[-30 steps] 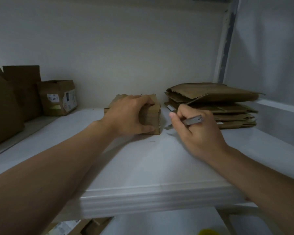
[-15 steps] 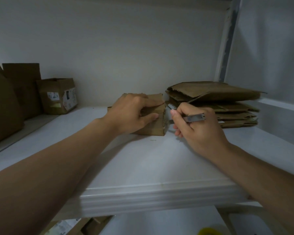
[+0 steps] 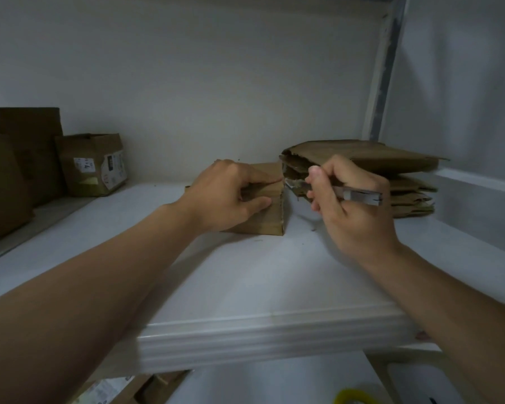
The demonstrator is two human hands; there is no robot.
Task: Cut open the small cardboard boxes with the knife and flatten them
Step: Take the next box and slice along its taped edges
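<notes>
The left hand (image 3: 225,196) curls over the box (image 3: 270,217), thumb on its near face, holding it on the shelf (image 3: 245,287). Just to its right, the right hand (image 3: 353,211) grips the knife (image 3: 359,196), blade at the box's top corner. Flattened cardboard (image 3: 391,158) is stacked behind that hand. The box's contents are hidden.

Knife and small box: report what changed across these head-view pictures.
The right hand raised the knife, taking its blade from low beside the small box up to the box's top right edge. The left hand stretched its forefinger along that edge. Both grips and the flattened stack stayed.
</notes>
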